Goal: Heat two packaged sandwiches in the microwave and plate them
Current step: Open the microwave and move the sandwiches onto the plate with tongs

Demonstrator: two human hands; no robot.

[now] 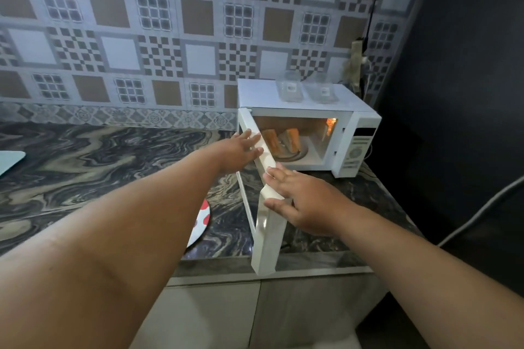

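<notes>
White microwave door (pixel 265 224) stood ajar, left hand (pixel 236 151) and right hand (pixel 304 201) flat against it, fingers spread; two sandwiches (pixel 280 141) inside on turntable; hasty shove risked pinching fingers or sliding microwave (pixel 306 127) along desk (pixel 113 156).

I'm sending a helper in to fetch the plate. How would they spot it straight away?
Start at the white microwave on the marbled counter, its door swung open towards the camera. The plate lies flat on the counter left of that door, partly hidden by the person's left forearm. It is round and pale with red spots, unlike the two clear packs on top of the microwave.
</notes>
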